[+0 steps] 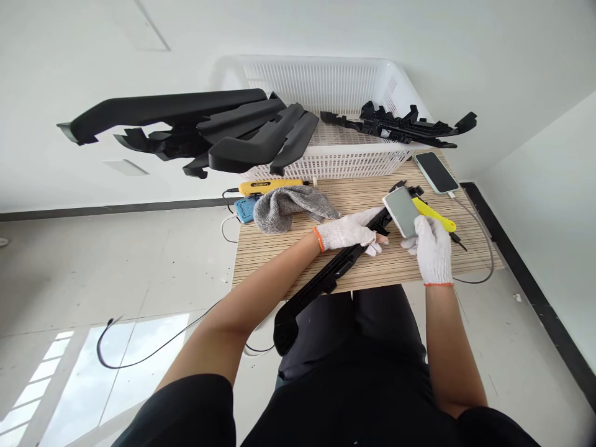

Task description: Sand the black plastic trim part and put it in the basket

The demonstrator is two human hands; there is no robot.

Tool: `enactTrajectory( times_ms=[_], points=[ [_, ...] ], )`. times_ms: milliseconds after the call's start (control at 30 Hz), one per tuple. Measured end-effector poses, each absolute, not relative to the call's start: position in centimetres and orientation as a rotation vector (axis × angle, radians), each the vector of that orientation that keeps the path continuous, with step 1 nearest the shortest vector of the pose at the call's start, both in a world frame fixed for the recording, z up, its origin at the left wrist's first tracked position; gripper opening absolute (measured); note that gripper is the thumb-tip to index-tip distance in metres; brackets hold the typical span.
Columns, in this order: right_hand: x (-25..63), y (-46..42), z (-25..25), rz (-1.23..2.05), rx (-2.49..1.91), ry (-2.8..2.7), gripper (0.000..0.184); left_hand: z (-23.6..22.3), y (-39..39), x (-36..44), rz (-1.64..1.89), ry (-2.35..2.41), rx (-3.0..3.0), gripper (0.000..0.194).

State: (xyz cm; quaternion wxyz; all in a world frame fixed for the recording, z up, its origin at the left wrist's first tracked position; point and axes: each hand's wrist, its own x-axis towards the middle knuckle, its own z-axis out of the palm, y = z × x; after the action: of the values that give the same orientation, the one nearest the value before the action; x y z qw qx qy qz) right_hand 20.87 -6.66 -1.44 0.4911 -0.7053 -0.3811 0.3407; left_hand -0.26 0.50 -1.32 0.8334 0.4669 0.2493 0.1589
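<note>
My left hand [350,232], in a white knit glove with an orange cuff, is closed around a long black plastic trim piece [321,280]. The piece slants across the table, its curved lower end hanging past the front edge over my lap. My right hand [431,248], gloved alike, pinches a flat grey pad with a white rim [402,211] by its lower right corner. This pad is held tilted beside the upper end of the trim piece; whether they touch I cannot tell. Just behind my right fingers lies a yellow-handled tool [435,215].
A white plastic basket [349,162] stands at the back, black trim pieces [251,133] jutting over its left side and slimmer ones [395,127] at right. A grey cloth [293,208], a yellow corded tool [270,186], a blue device [245,209] and a cabled phone [436,172] lie on the table.
</note>
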Motion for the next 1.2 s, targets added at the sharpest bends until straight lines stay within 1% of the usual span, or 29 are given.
enactTrajectory(
  times_ms=[133,233,467,633,767,900,1033,1133,1200],
  points=[
    [21.1,-6.6,-1.2,0.878,-1.580,-0.873,0.042,-0.9,0.3,-0.2,0.345,0.554,1.028,0.100],
    [21.3,-6.9,-1.2,0.883,-1.530,-0.880,0.040,-1.2,0.4,-0.2,0.342,0.527,1.011,0.103],
    [21.8,-6.8,-1.7,0.867,-1.497,-0.987,0.048,-1.7,0.6,-0.3,0.345,0.495,1.009,0.106],
    [22.0,-6.8,-1.6,0.877,-1.563,-1.033,0.050,-1.4,0.5,-0.3,0.357,0.492,0.995,0.103],
    [21.9,-6.7,-1.6,0.809,-1.579,-0.940,0.052,-1.4,0.5,-0.3,0.326,0.530,1.036,0.101],
    [21.7,-6.5,-1.4,0.896,-1.568,-0.961,0.053,-1.2,0.4,-0.3,0.319,0.540,1.048,0.101],
    [21.3,-6.6,-1.1,0.850,-1.552,-0.878,0.054,-1.2,0.4,-0.3,0.309,0.550,1.052,0.101],
    [20.6,-6.8,-1.0,0.938,-1.578,-0.969,0.053,-1.5,0.4,-0.3,0.339,0.524,1.019,0.096],
    [20.2,-6.8,-1.1,0.930,-1.582,-0.930,0.053,-1.7,0.4,-0.3,0.347,0.521,1.014,0.095]
  ],
)
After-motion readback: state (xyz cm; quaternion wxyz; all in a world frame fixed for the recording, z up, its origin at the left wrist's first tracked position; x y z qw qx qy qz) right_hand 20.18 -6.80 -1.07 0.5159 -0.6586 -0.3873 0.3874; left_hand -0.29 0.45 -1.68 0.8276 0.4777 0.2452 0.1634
